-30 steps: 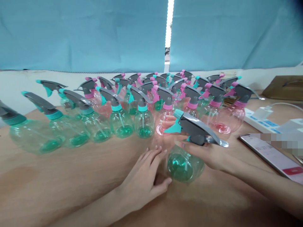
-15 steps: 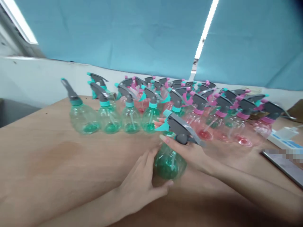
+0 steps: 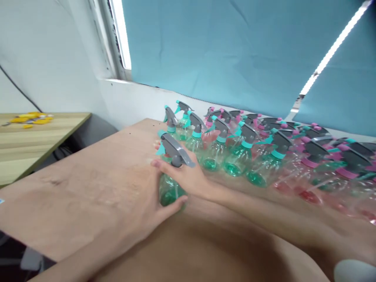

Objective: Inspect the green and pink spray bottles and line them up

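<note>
A clear green spray bottle [image 3: 170,192] with a grey trigger head and turquoise nozzle is upright between my hands, over the wooden table. My right hand [image 3: 190,177] wraps round its neck just under the trigger head. Lower down, my left hand [image 3: 148,207] curls about the bottle's body, the thumb crossing the near side by the base. Right behind the held bottle stands the left end of a row of similar spray bottles, the nearest a green one [image 3: 210,162]. Whether the bottle's base touches the table cannot be made out.
Several pink spray bottles [image 3: 308,194] stand in the row's right part, with more bottles behind. The wooden table [image 3: 96,188] ends at a left edge. Beyond it, yellow pieces [image 3: 31,118] lie on another table [image 3: 38,145]. A blue sheet [image 3: 205,51] hangs behind.
My view has turned left, bringing the second table into sight. Both hands have carried the green spray bottle leftward along the row, to its left end.
</note>
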Available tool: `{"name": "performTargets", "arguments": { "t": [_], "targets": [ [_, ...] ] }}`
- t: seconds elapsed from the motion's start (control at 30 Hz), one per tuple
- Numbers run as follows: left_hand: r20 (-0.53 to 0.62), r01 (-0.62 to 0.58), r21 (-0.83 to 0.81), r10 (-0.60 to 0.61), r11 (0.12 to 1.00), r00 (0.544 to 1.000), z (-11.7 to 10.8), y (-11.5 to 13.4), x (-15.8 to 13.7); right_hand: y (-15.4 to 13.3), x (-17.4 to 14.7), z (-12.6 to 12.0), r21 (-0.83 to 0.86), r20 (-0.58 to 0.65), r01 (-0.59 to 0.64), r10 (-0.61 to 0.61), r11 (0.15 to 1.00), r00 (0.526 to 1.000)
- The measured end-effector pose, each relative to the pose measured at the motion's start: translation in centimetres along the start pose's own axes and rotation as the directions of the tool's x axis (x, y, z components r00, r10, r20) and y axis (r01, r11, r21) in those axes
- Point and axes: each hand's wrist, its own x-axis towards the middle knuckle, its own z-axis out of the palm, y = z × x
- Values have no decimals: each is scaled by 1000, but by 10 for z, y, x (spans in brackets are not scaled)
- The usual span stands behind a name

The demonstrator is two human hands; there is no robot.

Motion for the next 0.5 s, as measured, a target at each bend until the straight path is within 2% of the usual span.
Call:
{"name": "performTargets", "arguments": {
  "t": [0.1,0.17,0.2,0.23,0.27,0.33,0.4,0.5],
  "targets": [
    [3,13,-5,-13,1000,1000,-19,-17,4,-5,19,2,-74,198,3,12,997,980],
    [66,57,-72,-52,996,996,-30,-29,6,-9,30,-8,-127,351,91,-41,988,936],
    [81,78,-112,-69,991,994,-34,-36,7,-12,34,-14,-166,449,138,-50,976,892],
    [80,110,-132,-100,985,992,-37,-43,8,-15,38,-22,-186,473,159,-53,970,880],
    [46,121,-125,-116,985,992,-39,-51,10,-17,41,-29,-222,470,167,-45,961,881],
    [-8,171,-61,-172,983,985,-42,-69,15,-23,48,-41,-284,369,164,-50,945,928],
    [-89,186,-28,-188,982,978,-42,-87,24,-28,56,-50,-367,276,216,-116,905,954],
    [-100,186,-22,-187,982,977,-43,-107,41,-30,74,-55,-541,170,297,-243,787,955]
  ]
}}
